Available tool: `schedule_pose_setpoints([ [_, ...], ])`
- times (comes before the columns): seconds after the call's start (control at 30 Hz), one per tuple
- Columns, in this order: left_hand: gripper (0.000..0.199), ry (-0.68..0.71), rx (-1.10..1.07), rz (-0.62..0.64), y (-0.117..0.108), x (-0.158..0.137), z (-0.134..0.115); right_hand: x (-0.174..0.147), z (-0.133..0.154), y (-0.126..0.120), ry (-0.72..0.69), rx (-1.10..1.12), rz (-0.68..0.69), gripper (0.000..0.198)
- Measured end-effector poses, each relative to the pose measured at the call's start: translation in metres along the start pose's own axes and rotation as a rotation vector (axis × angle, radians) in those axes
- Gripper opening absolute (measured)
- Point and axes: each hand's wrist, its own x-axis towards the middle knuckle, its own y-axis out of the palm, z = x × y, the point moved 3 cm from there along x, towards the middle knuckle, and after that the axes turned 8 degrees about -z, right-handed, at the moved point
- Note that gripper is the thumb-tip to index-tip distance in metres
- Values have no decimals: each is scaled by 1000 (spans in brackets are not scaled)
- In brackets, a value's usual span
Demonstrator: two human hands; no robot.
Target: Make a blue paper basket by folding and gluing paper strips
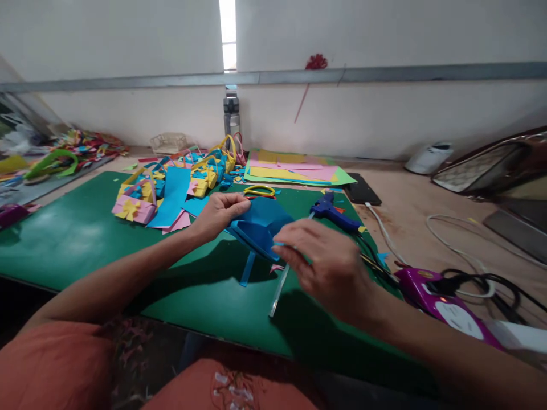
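A blue paper box [260,219] with folded sides is held tilted above the green mat. My left hand [224,212] pinches its upper left edge, thumb on top. My right hand [325,262] is closed at the box's right corner, a bit of blue showing at its fingertips. Below the box hangs or lies a blue paper strip [247,270]; I cannot tell whether it is joined on. A clear glue stick [278,293] runs under my right hand toward the blue glue gun [335,212]. Behind the box lie scissors [259,191] with yellow and red handles.
Small paper baskets [134,206] and blue sheets [175,193] stand at left on the green mat [77,228]. Coloured sheets [294,168] are stacked behind. At right are a phone [363,189], cables and a purple power strip [444,307]. A bottle [231,117] stands by the wall.
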Motion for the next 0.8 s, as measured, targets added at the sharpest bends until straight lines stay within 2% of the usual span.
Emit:
schedule_pose_setpoints([
  [0.07, 27, -18, 43, 81, 6, -8, -7, 11, -3, -8, 87, -27, -89, 11],
  [0.1, 27, -33, 56, 117, 8, -12, -10, 15, -6, -9, 166, -6, -88, 14],
  [0.2, 27, -87, 66, 192, 13, -20, -12, 20, -18, 1, 424, 170, 35, 18],
  [0.3, 26, -163, 25, 219, 15, -23, -7, 17, -25, 13, 570, 317, 123, 13],
  [0.5, 23, -383, -184, 235, 20, -23, 2, 12, -29, 16, 630, 375, 34, 16],
  [0.6, 17, -398, -196, 237, 22, -24, 3, 11, -29, 17, 660, 387, 92, 14],
  [0.8, 12, -401, -159, 269, 23, -24, 5, 8, -29, 20, 816, 515, 156, 17],
])
